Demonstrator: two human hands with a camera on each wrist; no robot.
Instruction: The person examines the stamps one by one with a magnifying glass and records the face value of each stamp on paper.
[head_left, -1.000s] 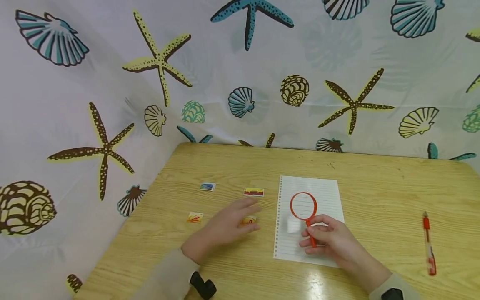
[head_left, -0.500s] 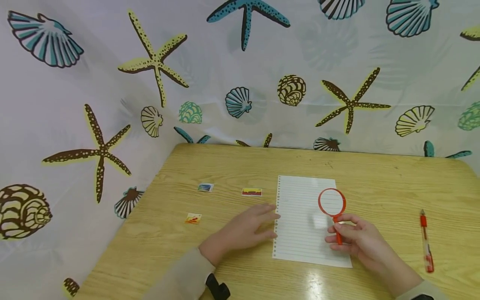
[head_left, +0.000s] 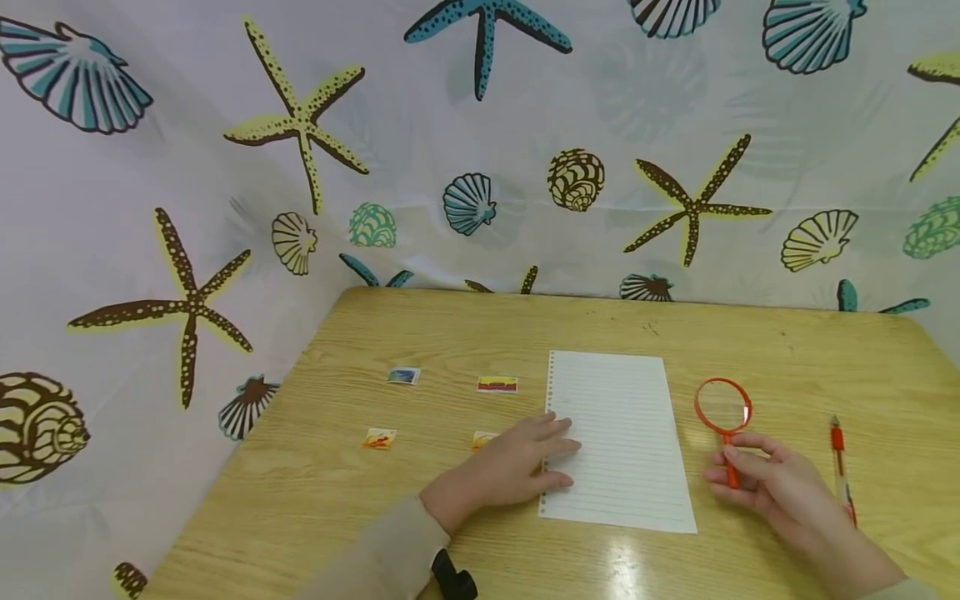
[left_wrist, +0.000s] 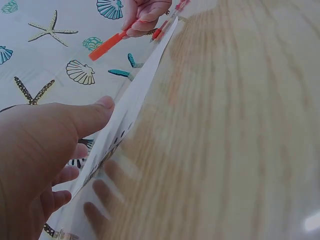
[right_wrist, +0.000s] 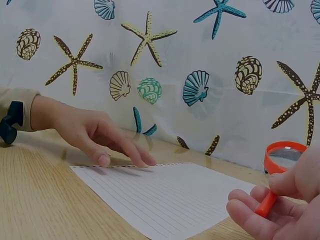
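With the sheet of paper as the centre of a clock and twelve at the far side, the nearest things are at eight o'clock: a light sleeve and a small dark device worn at its wrist. The left hand comes from this sleeve and lies between eight and nine, over the punched edge of the sheet. Its fingers are spread and nearly straight, and it holds nothing; whether the fingertips touch the paper, I cannot tell.

Between three and four is the right hand. Its thumb and fingers pinch the handle of a red magnifying glass, which is above the table at three o'clock, just beside the sheet, the lens toward twelve. A red pen lies a little past three, its tip toward twelve and its lower end partly behind the right hand.

Four small picture cards are on the other side. At nine o'clock are a yellow card, partly covered by the left hand, and an orange card. Farther, near ten, are a red and yellow card and a blue card. At twelve, behind everything, hangs a white cloth printed with shells and starfish.
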